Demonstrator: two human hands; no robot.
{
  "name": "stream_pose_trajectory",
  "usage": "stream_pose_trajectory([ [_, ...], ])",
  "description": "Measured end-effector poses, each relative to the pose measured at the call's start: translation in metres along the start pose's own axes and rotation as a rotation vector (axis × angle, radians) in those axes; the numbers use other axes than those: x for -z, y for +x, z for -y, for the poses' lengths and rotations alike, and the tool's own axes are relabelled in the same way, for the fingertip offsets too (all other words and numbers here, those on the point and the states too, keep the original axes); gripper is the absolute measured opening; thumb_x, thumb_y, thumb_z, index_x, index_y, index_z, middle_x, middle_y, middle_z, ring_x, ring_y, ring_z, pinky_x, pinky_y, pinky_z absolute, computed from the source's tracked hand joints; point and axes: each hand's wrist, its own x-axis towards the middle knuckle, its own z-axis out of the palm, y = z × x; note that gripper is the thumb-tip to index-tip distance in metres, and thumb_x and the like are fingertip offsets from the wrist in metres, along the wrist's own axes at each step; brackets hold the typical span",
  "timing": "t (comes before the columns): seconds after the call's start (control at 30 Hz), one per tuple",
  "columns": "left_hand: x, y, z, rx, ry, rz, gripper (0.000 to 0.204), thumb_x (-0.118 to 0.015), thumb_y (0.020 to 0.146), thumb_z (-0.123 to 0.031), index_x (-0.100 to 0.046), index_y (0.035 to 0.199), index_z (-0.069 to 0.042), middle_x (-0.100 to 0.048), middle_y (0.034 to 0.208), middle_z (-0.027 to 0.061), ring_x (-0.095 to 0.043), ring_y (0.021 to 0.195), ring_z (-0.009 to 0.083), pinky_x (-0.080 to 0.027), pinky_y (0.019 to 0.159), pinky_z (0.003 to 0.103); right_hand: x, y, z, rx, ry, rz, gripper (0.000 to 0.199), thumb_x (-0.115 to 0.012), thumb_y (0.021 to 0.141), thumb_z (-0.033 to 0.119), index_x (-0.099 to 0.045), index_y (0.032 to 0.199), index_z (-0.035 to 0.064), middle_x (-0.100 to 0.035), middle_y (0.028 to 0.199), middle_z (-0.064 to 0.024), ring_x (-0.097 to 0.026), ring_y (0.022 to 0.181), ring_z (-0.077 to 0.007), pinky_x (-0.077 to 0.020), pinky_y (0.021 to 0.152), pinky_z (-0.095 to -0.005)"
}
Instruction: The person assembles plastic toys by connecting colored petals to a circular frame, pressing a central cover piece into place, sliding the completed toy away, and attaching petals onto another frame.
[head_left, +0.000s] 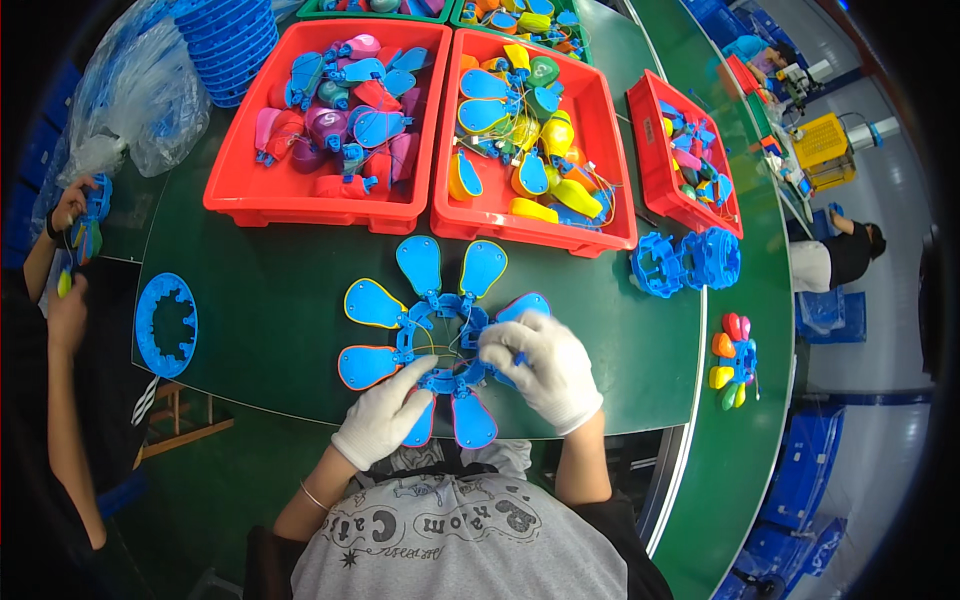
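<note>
On the green table in front of me lies a blue plastic ring [441,381] with several paddle-shaped petal pieces [373,303] fanned around it. The petals show blue undersides with coloured edges, and thin wires [437,345] cross the ring's middle. My left hand [385,415], in a white glove, closes on the ring's near left rim, beside a petal. Over the ring's right side, my gloved right hand [548,368] has its fingers curled together in a pinch. It partly covers the petals there, and what lies between its fingertips is hidden.
Red bins [325,208] [530,225] of coloured petal pieces stand beyond the ring, with a smaller red bin [690,210] farther right. Blue ring frames [686,262] sit at right, a flat blue ring [150,340] at left. A coloured flower assembly [737,362] lies farther right. A co-worker's hands [68,310] work at left.
</note>
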Motion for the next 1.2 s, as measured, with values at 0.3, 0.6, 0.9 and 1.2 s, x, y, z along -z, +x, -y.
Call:
stream_pose_trajectory([
  [0.3,0.001,-0.009,-0.010,0.139,-0.123,0.004,0.051,-0.058,0.087,-0.022,-0.040,0.133,-0.007,-0.060,0.111,0.0219,-0.060,0.100,0.0363,-0.048,0.083,0.040,-0.004,0.009,-0.017,0.203,0.756,0.349,0.017,-0.067,0.078,0.014,-0.068,0.091,0.0040,-0.065,0.096,-0.0088,-0.063,0.087,-0.0220,-0.0489,0.078,-0.0307],
  [0.6,0.017,-0.018,-0.022,-0.050,0.087,-0.103,0.065,-0.062,0.083,-0.020,-0.032,0.139,-0.007,-0.060,0.107,0.0243,-0.062,0.088,0.0382,-0.050,0.077,0.044,0.000,0.035,0.001,0.349,0.674,0.336,0.033,-0.064,0.078,0.013,-0.065,0.112,0.0115,-0.055,0.096,-0.0084,-0.060,0.082,-0.0233,-0.0482,0.073,-0.0326],
  [0.9,0.019,-0.030,-0.030,-0.005,0.076,-0.024,0.086,-0.063,0.081,-0.014,-0.008,0.147,-0.005,-0.064,0.088,0.0166,-0.066,0.079,0.0313,-0.051,0.074,0.038,-0.050,0.029,0.018,0.420,-0.655,0.367,0.008,-0.060,0.073,0.015,-0.064,0.074,0.0083,-0.061,0.072,-0.0072,-0.064,0.061,-0.0215,-0.0505,0.048,-0.0372],
  [1.2,0.033,-0.023,-0.030,0.018,0.083,0.016,0.082,-0.060,0.083,-0.011,-0.009,0.147,-0.005,-0.062,0.089,0.0156,-0.064,0.078,0.0285,-0.050,0.075,0.036,-0.055,0.053,0.029,0.255,-0.695,0.671,0.021,-0.063,0.076,0.012,-0.062,0.095,0.0039,-0.064,0.086,-0.0109,-0.066,0.073,-0.0257,-0.0515,0.055,-0.0376],
])
